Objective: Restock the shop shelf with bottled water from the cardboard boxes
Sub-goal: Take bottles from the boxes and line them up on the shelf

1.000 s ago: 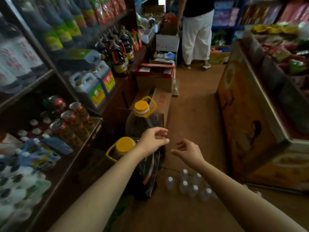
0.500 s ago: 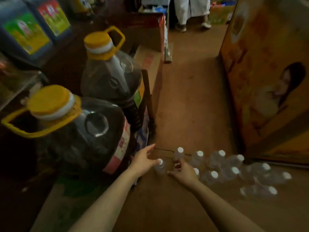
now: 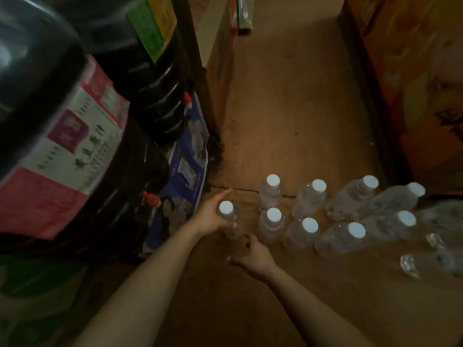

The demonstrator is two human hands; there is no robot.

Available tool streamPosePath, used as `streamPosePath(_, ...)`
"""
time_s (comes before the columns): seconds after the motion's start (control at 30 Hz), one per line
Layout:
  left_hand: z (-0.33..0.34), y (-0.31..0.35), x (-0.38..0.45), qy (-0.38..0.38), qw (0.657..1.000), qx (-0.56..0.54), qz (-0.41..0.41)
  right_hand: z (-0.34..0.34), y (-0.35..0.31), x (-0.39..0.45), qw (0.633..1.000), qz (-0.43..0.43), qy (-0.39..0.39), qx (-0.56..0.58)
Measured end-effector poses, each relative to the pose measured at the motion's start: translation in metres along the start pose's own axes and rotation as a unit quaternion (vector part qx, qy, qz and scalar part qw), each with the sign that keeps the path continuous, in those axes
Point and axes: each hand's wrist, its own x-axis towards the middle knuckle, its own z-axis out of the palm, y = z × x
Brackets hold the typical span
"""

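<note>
The left hand (image 3: 210,216) grips a small clear plastic water bottle with a white cap (image 3: 230,222), fingers and thumb curled round its body just below the cap; the bottle stands near the middle of the view, slightly toward 7 o'clock. The right hand (image 3: 253,259) sits just below it at about 6 o'clock, fingers loosely spread and reaching up to the bottle's lower part; whether they actually touch it cannot be told. Both bare forearms run in from the bottom edge.

To the 3 o'clock side of the held bottle, a cluster of matching clear white-capped water bottles (image 3: 310,204) stands on the brown floor (image 3: 288,108) in two rough rows: one row nearer the hands, one farther, running out toward 4 o'clock, where the farthest bottles blur. A few small clear shiny pieces (image 3: 409,265) lie on the floor at about 4 o'clock; what they are is unclear.

Filling 9 to 11 o'clock, two large dark plastic jugs loom close: the nearer one with a pink and white label (image 3: 62,151), the farther with a green and yellow label (image 3: 150,26). A blue printed box (image 3: 186,166) sits under them. At 12 o'clock a tan cardboard box (image 3: 223,58) stands on the floor, and an orange printed panel (image 3: 413,71) fills 1 to 3 o'clock.
</note>
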Motion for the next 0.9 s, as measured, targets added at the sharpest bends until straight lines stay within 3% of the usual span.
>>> streamPosePath(0.5, -0.021, 0.003, -0.039, 0.073, 0.996, -0.054, -0.007, 0.006, -0.001, -0.014, 1.000, 0.009, -0.001, -0.002)
streamPosePath(0.57, -0.033, 0.018, -0.055, 0.085, 0.995, -0.058, -0.003, 0.001, -0.010, -0.030, 1.000, -0.006, 0.010, -0.010)
streamPosePath(0.73, -0.064, 0.083, -0.113, 0.106, 0.993, -0.035, 0.026, -0.029, -0.058, -0.088, 0.975, -0.149, 0.080, -0.144)
streamPosePath(0.9, -0.108, 0.177, -0.186, 0.102, 0.993, -0.040, 0.052, -0.077, -0.135, -0.164, 0.977, -0.162, 0.077, -0.113)
